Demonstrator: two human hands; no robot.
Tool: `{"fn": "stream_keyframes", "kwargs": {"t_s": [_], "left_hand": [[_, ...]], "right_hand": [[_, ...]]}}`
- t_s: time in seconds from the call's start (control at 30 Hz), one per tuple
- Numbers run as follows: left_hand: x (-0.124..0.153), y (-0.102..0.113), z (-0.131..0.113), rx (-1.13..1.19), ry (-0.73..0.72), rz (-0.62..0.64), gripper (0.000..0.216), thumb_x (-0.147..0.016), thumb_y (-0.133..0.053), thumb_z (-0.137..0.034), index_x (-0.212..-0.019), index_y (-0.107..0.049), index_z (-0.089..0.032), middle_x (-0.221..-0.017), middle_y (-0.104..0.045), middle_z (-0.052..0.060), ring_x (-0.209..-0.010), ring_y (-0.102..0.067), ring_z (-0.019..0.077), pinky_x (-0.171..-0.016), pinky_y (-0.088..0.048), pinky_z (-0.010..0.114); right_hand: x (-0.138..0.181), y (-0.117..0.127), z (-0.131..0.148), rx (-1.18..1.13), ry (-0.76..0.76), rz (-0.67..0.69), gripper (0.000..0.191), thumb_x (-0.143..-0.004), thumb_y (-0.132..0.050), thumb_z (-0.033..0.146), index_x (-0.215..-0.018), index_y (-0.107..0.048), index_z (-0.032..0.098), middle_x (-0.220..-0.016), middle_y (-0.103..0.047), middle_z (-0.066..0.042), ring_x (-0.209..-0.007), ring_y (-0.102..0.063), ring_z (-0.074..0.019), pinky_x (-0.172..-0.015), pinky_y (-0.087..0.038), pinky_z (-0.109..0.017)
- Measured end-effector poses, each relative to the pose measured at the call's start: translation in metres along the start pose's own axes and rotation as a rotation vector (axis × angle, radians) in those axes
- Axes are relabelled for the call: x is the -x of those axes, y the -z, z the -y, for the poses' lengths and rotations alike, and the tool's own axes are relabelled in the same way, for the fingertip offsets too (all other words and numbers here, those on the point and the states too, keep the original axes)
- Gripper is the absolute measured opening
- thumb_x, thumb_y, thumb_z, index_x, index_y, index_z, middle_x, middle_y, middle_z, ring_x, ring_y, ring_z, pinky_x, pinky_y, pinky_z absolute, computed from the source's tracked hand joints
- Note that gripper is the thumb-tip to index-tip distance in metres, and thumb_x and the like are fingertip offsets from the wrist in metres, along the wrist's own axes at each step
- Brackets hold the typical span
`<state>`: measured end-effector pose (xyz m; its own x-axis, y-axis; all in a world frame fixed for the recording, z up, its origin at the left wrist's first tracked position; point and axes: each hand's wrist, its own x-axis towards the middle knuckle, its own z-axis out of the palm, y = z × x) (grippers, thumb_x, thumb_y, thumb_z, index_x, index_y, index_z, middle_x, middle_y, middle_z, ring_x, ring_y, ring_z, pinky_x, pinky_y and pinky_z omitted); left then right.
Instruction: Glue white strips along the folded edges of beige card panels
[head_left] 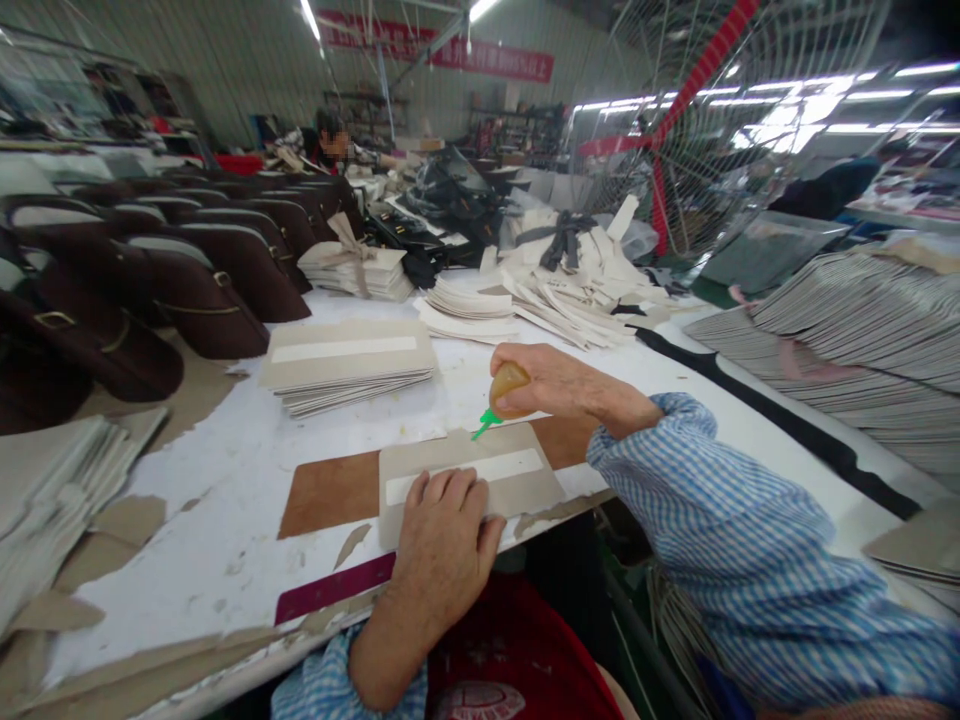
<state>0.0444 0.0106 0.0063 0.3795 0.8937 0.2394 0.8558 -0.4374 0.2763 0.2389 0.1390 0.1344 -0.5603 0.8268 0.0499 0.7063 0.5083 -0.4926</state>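
The white table point(217, 520) is marked with small spots and crumbs, and torn brown paper point(112, 528) lies along its left and near edges. In the room behind, a red banner point(465, 50) hangs on the ribbed wall, a large fan point(660, 135) with red blades stands at the right, and another person point(334, 150) is at the far side among heaped materials. Of containers, there is first a small amber bottle point(511, 376) with a green nozzle point(487, 424); what is inside it, I cannot tell. The right hand point(559, 380) has its fingers closed around this bottle, tilted so that the nozzle points down at the far edge of a grey panel point(450, 455). This panel lies at the near edge of the table, with a white strip point(510, 467) along it, and brown material point(330, 492) shows at both its sides. The left hand point(446, 535) lies flat on the panel, its fingers clamped on nothing. At the left, dark brown bags point(217, 285) stand upright in rows, their contents hidden; near them is a stack of similar panels point(349, 362).
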Motion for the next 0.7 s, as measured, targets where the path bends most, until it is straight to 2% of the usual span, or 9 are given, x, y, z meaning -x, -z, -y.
{"fn": "stream_keyframes", "kwargs": {"t_s": [0.37,0.7], "left_hand": [[-0.002,-0.001,0.002,-0.023,-0.027,-0.027,0.027,-0.096,-0.062,-0.031,-0.12,-0.065,-0.021,-0.133,-0.067,0.008,-0.123,-0.056,0.0311,-0.113,-0.04,0.059],[0.0,-0.003,0.003,-0.029,-0.03,-0.04,0.028,-0.095,-0.063,-0.031,-0.121,-0.064,-0.021,-0.133,-0.068,0.009,-0.123,-0.056,0.0314,-0.114,-0.038,0.059]], "right_hand": [[0.026,0.013,-0.042,-0.017,-0.146,-0.038,0.024,-0.077,-0.069,0.036,-0.095,-0.059,0.024,-0.081,-0.063,0.001,-0.073,-0.054,-0.0187,-0.064,-0.036,-0.032],[0.043,0.022,-0.058,-0.038,-0.275,-0.077,0.03,-0.073,-0.068,0.041,-0.096,-0.059,0.024,-0.077,-0.061,0.0,-0.072,-0.053,-0.0204,-0.064,-0.036,-0.033]]}}
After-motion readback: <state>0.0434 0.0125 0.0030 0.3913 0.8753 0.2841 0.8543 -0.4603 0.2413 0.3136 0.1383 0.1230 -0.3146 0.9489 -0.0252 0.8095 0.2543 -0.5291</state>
